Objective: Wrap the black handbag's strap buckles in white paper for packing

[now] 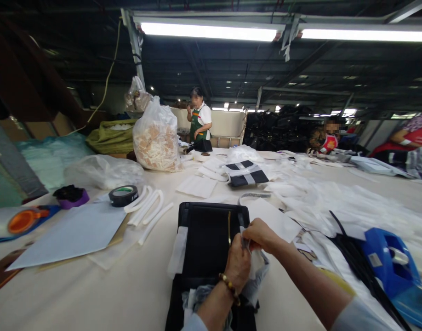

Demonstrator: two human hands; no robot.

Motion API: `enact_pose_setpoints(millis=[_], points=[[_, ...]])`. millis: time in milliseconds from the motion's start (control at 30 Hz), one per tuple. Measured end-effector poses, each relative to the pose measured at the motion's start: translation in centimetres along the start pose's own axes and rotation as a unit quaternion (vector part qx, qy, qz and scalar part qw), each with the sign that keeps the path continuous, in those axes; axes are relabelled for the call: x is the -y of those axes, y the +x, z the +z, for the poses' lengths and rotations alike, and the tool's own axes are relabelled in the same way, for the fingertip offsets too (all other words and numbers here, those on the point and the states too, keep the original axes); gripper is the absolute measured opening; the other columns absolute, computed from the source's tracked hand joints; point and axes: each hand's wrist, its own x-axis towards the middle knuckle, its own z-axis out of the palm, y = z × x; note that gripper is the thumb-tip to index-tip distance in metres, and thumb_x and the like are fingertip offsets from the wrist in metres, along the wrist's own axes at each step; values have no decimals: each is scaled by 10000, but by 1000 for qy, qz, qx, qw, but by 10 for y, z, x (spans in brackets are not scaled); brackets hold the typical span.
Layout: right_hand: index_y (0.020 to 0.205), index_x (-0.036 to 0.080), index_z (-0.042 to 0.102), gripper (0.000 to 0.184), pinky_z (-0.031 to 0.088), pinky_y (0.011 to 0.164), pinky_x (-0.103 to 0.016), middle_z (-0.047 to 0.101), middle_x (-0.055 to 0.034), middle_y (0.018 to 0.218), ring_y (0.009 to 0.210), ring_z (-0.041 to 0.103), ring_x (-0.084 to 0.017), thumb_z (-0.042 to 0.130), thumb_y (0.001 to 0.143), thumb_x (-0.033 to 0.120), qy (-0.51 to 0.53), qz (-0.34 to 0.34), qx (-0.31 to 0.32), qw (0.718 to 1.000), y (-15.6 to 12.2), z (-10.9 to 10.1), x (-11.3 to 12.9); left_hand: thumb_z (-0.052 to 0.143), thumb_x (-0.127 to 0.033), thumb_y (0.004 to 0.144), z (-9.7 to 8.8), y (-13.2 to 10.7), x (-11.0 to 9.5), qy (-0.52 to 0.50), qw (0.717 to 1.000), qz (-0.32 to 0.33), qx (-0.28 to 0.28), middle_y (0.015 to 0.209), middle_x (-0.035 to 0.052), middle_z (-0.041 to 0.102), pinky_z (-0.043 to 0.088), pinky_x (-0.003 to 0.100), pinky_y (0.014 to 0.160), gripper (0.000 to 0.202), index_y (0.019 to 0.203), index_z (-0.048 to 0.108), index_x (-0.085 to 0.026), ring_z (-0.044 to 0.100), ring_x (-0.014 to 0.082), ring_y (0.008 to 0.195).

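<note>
A black bag-like piece (204,239) lies flat on the cream table (135,289) in front of me, with a gold strip down its middle. My left hand (237,264), a bead bracelet at its wrist, is closed over the piece's right part. My right hand (261,234) pinches a small white strip at the piece's right edge, its fingers touching the left hand. White and grey wrapping (255,276) bunches under both hands.
A black tape roll (123,195), white curved strips (147,207) and a pale sheet (73,232) lie left. A blue tape dispenser (392,262) sits right among white wrapping. A filled plastic sack (157,138) stands behind. Other people work at the far edge.
</note>
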Motion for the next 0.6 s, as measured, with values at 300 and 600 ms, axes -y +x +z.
enact_pose_setpoints(millis=[300, 600], points=[[894, 118, 569, 238, 484, 541, -240, 598, -12, 791, 609, 563, -93, 493, 860, 341, 139, 8, 54, 989, -16, -13, 6, 367, -50, 671, -11, -5, -14, -46, 996, 22, 72, 963, 56, 558, 386, 259, 816, 375, 1011, 500, -137, 503, 172, 915], [772, 128, 560, 308, 415, 446, -204, 555, 29, 630, 478, 497, -67, 448, 870, 398, 245, -40, 121, 961, -7, -24, -8, 471, -70, 634, -5, -5, -16, -35, 999, -9, 29, 1009, 95, 537, 337, 282, 904, 443, 1069, 505, -143, 480, 209, 988]])
